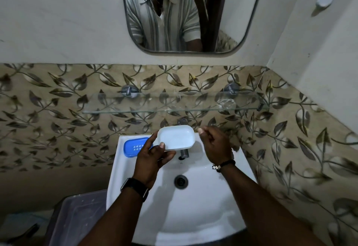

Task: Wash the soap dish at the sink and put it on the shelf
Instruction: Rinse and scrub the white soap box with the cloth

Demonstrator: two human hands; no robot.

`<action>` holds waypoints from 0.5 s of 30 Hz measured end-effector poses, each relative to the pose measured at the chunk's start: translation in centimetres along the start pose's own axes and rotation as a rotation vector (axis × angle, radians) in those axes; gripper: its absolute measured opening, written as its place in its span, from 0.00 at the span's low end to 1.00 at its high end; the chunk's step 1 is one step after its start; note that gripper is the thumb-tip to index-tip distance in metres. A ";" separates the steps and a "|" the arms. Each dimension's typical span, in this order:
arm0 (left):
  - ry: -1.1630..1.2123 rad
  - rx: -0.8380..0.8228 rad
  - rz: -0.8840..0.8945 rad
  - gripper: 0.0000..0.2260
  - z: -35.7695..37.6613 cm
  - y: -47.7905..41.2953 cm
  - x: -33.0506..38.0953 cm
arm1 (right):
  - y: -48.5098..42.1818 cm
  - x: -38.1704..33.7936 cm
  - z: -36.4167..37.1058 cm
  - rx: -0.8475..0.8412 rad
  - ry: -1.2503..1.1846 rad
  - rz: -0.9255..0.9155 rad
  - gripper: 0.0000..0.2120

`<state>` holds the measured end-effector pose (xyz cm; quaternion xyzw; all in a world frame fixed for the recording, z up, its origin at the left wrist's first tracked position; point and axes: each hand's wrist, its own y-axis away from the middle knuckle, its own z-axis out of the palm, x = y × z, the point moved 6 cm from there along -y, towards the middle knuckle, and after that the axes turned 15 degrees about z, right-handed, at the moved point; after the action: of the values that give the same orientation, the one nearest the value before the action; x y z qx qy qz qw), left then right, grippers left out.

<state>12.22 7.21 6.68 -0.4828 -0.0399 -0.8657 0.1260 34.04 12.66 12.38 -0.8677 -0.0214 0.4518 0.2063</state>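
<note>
A white oval soap dish (175, 137) is held above the back of the white sink (203, 207), over the tap (184, 153). My left hand (153, 158) grips its left end, thumb on the front rim. My right hand (215, 145) hovers just to the right of the dish, fingers loosely curled, not touching it. A blue perforated soap dish part (133, 147) lies on the sink's back left ledge. The glass shelf (155, 108) is mounted on the tiled wall above the sink.
A mirror (189, 13) hangs above the shelf and reflects a person in a striped shirt. A small clear object (225, 103) sits on the shelf's right end. A translucent plastic bin (77, 220) stands left of the sink. The drain (181, 181) is in the basin's middle.
</note>
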 end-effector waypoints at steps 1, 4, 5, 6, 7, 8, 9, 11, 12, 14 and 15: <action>0.008 0.008 0.005 0.23 -0.1 0.2 0.3 | 0.6 -1.9 0.5 -0.041 -0.007 -0.071 0.13; 0.046 0.095 0.022 0.22 -1.7 0.5 1.3 | 2.5 -5.8 2.2 -0.137 0.119 -0.262 0.17; 0.053 0.131 0.031 0.22 -2.4 0.5 1.6 | 2.9 -6.2 2.9 -0.159 0.193 -0.325 0.17; 0.052 0.159 0.043 0.21 -3.2 0.5 1.9 | 3.5 -6.4 3.6 -0.179 0.266 -0.377 0.16; 0.043 0.177 0.056 0.20 -4.0 0.6 2.3 | 4.1 -6.5 4.3 -0.190 0.328 -0.420 0.13; 0.027 0.187 0.067 0.18 -4.8 0.7 2.6 | 4.8 -6.6 5.0 -0.199 0.384 -0.451 0.11; 0.010 0.197 0.074 0.17 -5.4 0.8 2.9 | 5.4 -6.7 5.8 -0.204 0.436 -0.476 0.09; -0.018 0.223 0.077 0.16 -6.6 1.0 3.0 | 6.7 -7.3 7.3 -0.204 0.545 -0.514 0.08; -0.024 0.237 0.075 0.15 -7.2 1.0 3.0 | 7.2 -7.7 8.0 -0.204 0.604 -0.523 0.08; -0.052 0.252 0.076 0.15 -7.8 0.9 2.9 | 7.9 -8.2 9.2 -0.196 0.711 -0.488 0.09; -0.086 0.248 0.084 0.15 -7.9 0.8 2.9 | 8.0 -8.3 9.8 -0.198 0.753 -0.449 0.10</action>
<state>4.44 4.42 4.92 -0.5013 -0.1317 -0.8267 0.2189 20.17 6.84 10.79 -0.9611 -0.1756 0.0441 0.2088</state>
